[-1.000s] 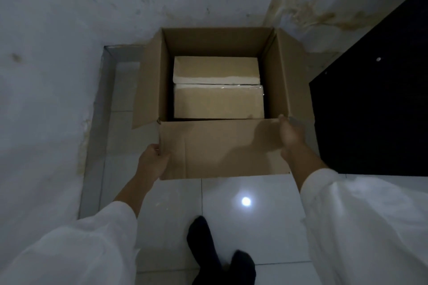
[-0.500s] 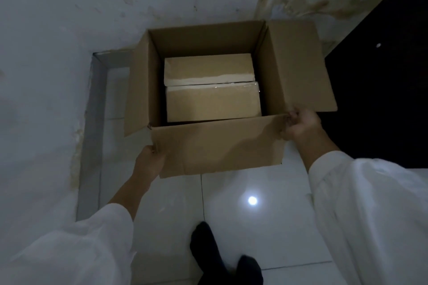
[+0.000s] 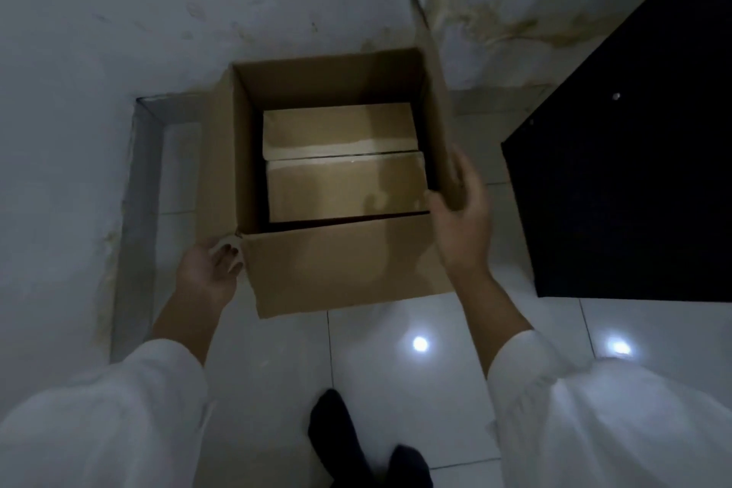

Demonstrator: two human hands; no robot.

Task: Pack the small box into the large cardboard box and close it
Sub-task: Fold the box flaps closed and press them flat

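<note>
The large cardboard box (image 3: 340, 265) stands open on the tiled floor against the wall. Two small boxes lie side by side inside it, the near small box (image 3: 336, 190) and the far small box (image 3: 336, 127). The right flap (image 3: 433, 91) stands almost upright, seen nearly edge-on. My right hand (image 3: 461, 218) grips that flap at its near lower corner. The front flap hangs down outside the box. My left hand (image 3: 212, 269) sits at the box's near left corner, fingers curled loosely against the front flap's edge. The left flap (image 3: 216, 154) leans outward.
A stained white wall (image 3: 198, 12) runs behind and to the left, with a grey skirting strip (image 3: 136, 210) along the floor. A dark panel (image 3: 633, 170) stands on the right. My dark-socked feet (image 3: 356, 448) are on the glossy white tiles in front.
My right hand has lifted the right flap from lying outward to almost upright. My left hand has slid up to the box's near left corner and loosened. The view has tilted.
</note>
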